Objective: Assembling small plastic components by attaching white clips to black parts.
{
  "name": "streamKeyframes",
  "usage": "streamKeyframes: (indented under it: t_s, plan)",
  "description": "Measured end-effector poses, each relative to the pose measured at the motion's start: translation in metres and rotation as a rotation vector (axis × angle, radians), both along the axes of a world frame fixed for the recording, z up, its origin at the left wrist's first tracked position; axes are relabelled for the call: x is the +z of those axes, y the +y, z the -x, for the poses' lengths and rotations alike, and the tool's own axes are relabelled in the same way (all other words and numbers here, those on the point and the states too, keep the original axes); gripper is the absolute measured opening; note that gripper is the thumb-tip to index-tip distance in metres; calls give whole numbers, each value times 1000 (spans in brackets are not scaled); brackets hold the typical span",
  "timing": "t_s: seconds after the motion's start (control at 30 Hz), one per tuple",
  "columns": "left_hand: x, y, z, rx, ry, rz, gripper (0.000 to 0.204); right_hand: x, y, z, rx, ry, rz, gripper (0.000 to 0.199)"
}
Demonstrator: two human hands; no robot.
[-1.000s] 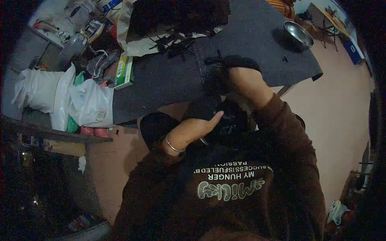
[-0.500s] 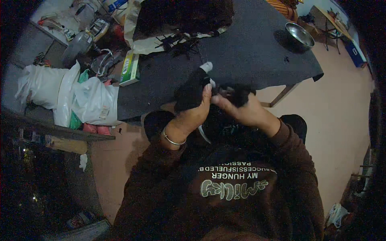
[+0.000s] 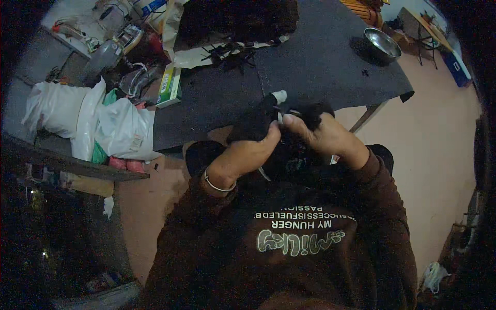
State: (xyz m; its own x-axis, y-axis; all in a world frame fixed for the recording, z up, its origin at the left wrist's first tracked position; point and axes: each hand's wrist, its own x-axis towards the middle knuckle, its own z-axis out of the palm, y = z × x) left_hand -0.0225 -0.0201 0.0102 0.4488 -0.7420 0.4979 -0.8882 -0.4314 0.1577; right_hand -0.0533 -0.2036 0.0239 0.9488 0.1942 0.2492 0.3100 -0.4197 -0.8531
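My left hand (image 3: 253, 147) and my right hand (image 3: 330, 137) meet in front of me, just over the near edge of the table. Black covering or residue hides the fingers of both hands. A white wrap or tip (image 3: 279, 96) shows at the end of a left finger. Both thumbs press in toward each other, and a small pale bit shows between them. What the hands pinch is too dark and small to make out. Farther off, a dark mass (image 3: 237, 23) lies on a pale sheet (image 3: 194, 58), with thin black sticks (image 3: 227, 54) along its near edge.
A metal bowl (image 3: 383, 43) sits at the right of the dark-covered table (image 3: 320, 62). A green and white box (image 3: 169, 87) lies at the left, beside white plastic bags (image 3: 121, 129). Orange-brown bundles (image 3: 364, 11) are at the back right; tools and clutter fill the back left.
Both hands have shifted slightly right, and the right thumb has come up against the left thumb. The white fingertip has moved right and a little nearer. The view has shifted slightly.
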Motion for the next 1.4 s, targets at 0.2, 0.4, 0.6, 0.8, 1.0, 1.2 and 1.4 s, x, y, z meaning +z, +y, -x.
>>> streamKeyframes:
  t_s: [0.2,0.4,0.6,0.8,1.0,1.2,1.4]
  plan:
    - [8,-13,8,114,175,188,22,17,1,-3,-14,549,509,44]
    - [13,-11,13,59,68,45,22,-19,7,-1,106,130,120,39]
    - [4,-15,13,46,-79,-99,22,-34,13,0,120,86,-144,33]
    - [32,-17,10,217,644,280,26,-25,-4,-1,5,98,-31,26]
    - [9,-7,-1,177,941,556,33,-36,-6,0,38,-72,76,19]
    - [6,-12,3,245,707,410,28,-20,-10,-1,47,-104,30,19]
    - [32,-17,9,198,959,215,24,-6,-1,0,-19,202,-180,22]
